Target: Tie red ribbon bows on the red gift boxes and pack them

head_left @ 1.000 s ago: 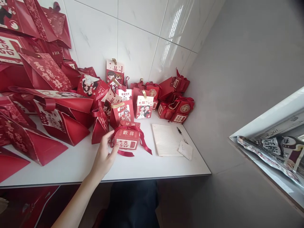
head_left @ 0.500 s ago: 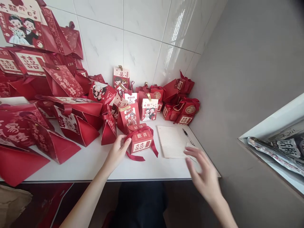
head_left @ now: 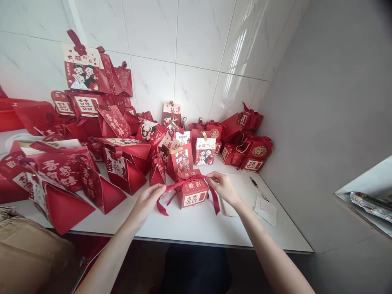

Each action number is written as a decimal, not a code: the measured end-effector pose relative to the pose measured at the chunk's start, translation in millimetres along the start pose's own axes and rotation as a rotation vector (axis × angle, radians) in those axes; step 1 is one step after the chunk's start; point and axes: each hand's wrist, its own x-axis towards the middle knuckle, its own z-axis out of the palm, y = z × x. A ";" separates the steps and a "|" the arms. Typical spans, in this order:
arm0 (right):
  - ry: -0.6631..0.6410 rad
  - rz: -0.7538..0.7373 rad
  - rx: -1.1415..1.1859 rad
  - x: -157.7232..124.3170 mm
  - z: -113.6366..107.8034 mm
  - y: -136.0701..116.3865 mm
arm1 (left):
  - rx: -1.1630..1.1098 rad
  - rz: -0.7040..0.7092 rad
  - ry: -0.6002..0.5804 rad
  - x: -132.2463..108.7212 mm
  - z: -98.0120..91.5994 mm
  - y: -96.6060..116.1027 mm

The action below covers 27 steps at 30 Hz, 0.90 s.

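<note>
A small red gift box [head_left: 193, 191] with white panels and Chinese characters stands upright on the white table in front of me. A dark red ribbon [head_left: 176, 185] crosses its top, its loose ends hanging down on both sides. My left hand [head_left: 151, 200] pinches the ribbon to the left of the box and draws that stretch out sideways. On the right, my right hand [head_left: 223, 185] pinches the ribbon near the box's upper corner. Both hands are closed, and the ribbon runs fairly taut between them over the box.
Many red gift boxes [head_left: 102, 183] crowd the table's left and back, some stacked. More boxes [head_left: 252, 153] stand at the back right. A notebook [head_left: 241, 188], a pen [head_left: 259, 189] and a paper slip [head_left: 266, 210] lie right. A brown bag [head_left: 27, 249] sits lower left; a grey wall [head_left: 312, 122] borders the right.
My right hand has come left from above the notebook area and taken the ribbon. My left hand has moved from the box's side to the ribbon. The view has turned left.
</note>
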 end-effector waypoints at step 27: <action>-0.226 0.224 0.849 -11.5 -19.3 -88.1 | -0.370 0.263 -0.272 13.1 19.5 113.6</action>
